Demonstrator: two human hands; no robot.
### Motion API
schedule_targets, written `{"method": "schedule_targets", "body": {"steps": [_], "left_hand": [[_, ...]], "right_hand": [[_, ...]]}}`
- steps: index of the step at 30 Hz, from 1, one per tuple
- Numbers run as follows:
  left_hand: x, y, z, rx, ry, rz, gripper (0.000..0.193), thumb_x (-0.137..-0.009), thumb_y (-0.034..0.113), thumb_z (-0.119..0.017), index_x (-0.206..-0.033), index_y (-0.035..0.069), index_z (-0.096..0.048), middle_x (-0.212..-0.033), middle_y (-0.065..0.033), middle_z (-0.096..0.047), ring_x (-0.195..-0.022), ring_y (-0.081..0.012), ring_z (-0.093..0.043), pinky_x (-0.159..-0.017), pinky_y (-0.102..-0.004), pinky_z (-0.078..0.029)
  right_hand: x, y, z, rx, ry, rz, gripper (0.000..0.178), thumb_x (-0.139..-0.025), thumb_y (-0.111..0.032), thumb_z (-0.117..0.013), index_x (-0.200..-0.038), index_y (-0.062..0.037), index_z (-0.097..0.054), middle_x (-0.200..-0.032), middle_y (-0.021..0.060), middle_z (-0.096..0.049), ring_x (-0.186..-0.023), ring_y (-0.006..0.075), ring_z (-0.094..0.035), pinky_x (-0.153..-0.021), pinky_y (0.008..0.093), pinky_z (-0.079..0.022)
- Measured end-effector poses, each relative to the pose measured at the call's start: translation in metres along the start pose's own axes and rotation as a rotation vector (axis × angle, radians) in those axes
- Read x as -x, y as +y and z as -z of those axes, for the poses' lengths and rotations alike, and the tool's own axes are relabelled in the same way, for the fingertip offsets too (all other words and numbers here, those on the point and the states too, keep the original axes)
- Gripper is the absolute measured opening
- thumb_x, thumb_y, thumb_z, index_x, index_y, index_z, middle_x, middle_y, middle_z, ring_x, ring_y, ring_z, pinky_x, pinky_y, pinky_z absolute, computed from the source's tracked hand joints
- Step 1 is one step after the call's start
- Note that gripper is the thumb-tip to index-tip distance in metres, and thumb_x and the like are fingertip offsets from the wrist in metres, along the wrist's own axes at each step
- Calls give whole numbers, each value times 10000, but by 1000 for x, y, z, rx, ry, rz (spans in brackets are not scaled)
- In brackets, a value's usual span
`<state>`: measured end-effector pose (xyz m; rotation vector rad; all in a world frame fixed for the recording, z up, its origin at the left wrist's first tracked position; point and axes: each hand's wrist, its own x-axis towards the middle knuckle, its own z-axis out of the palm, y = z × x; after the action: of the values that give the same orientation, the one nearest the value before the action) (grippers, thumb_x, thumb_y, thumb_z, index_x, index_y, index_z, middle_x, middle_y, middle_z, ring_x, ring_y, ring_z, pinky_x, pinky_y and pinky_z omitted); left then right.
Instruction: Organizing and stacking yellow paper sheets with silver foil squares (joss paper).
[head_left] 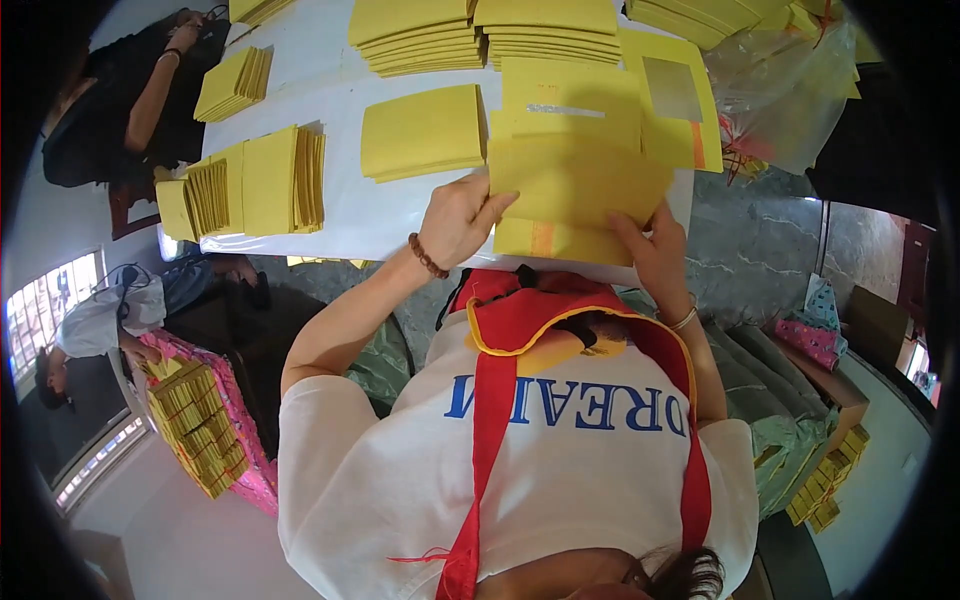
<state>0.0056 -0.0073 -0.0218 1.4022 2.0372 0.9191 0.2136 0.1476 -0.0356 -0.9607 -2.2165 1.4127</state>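
Observation:
Both hands are at the near edge of the table, gripping a sheet of yellow paper (pixel 575 180) by its two sides. My left hand (pixel 462 218), with a beaded bracelet at the wrist, pinches the left edge, thumb on top. At the right edge my right hand (pixel 655 250) is closed with its thumb over the paper and its other fingers partly hidden. More yellow paper (pixel 565 100) with faint print lies beneath and beyond it. Another yellow sheet (pixel 705 85) with a greyish rectangle overlaps on the right. Left of the held sheet lies a small yellow stack (pixel 420 132).
Yellow stacks line the white table's (pixel 335 130) far side and left end. A clear plastic bag (pixel 780 90) stands at the right. Two other people (pixel 130 100) are at the left, near a pink-lined box (pixel 200 415) of yellow bundles. Green sacking (pixel 770 400) lies lower right.

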Motion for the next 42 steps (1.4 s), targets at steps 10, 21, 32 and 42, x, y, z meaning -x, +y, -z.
{"method": "schedule_targets", "body": {"steps": [10,21,32,42], "left_hand": [[-19,-28,-15,446,-35,305,233,-918,167,-537,-1069,-11,-554,-725,-27,-598,-605,-55,-501,-525,-224,-400],[-25,-30,-17,565,0,415,244,-907,117,-550,-1090,14,-426,-703,-17,-572,-541,-33,-443,-487,-201,-339],[-24,-19,-12,639,87,419,405,-830,103,-629,-1154,-3,-411,-695,-14,-506,-551,-64,-446,-485,-233,-374],[-48,28,-28,-284,268,-413,460,-755,189,-676,-1147,24,-501,-1211,-213,-462,-1144,-383,-416,-941,-450,-356]], "right_hand": [[-19,-5,0,-58,21,-29,413,-795,-203,-677,-1172,-65,-582,-907,94,-674,-652,97,-560,-588,227,-441],[-29,-10,-3,-93,-28,-158,365,-823,-105,-650,-1163,10,-584,-1032,96,-636,-885,97,-580,-765,220,-466],[-24,0,-15,-143,112,-79,363,-788,-143,-661,-1125,-19,-609,-945,123,-673,-789,120,-620,-705,249,-482],[-23,-2,-17,-112,128,-68,364,-791,-155,-655,-1123,-12,-605,-1007,157,-659,-862,183,-637,-749,277,-482]]}}
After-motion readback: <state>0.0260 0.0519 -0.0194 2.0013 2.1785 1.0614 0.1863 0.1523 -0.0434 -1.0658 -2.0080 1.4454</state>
